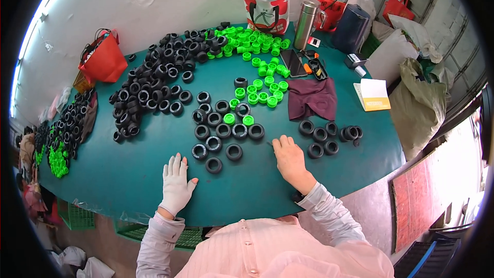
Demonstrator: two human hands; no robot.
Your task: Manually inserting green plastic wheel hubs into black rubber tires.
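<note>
My left hand (pixel 176 185), in a pale glove with bare fingertips, lies flat on the green table, fingers stretched and thumb apart. It holds nothing. My right hand (pixel 290 159) is bare and rests on the table with its fingers bent and close together; whatever may be in them is hidden. Between and beyond my hands is a loose group of black toy tyres (pixel 233 152), with a few bright green wheel hubs (pixel 248 120) among them. Right of my right hand stands a smaller cluster of black tyres (pixel 319 134).
A large heap of black tyres (pixel 139 87) and a pile of green hubs (pixel 257 41) cover the table's back. A maroon cloth (pixel 312 98), a phone (pixel 293 63), a steel flask (pixel 305 23) and a notebook (pixel 374 96) lie or stand at right. A red bag (pixel 103 57) stands left.
</note>
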